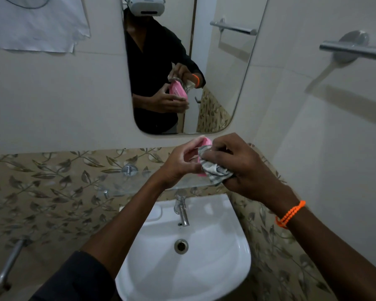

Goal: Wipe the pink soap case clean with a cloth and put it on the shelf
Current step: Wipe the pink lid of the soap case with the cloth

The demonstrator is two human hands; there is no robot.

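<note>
From the head view, the left hand (178, 164) is curling its fingers round the pink soap case (205, 141), held above the glass shelf (126, 185). The right hand (241, 164) is pinching the soft cloth (215, 171) against it. The case is looking light, stiff and likely slippery, so gripping its rims seems safest. The shelf's left side is offering room near its edge.

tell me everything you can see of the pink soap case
The pink soap case looks like smooth plastic with rounded corners. Most of it is hidden: only its top end and a sliver at the bottom show between the hands. It is held up in front of the wall, above the glass shelf and the sink. The left hand grips it, and the right hand presses a crumpled patterned cloth against it. The mirror shows its ridged inner face.
</note>
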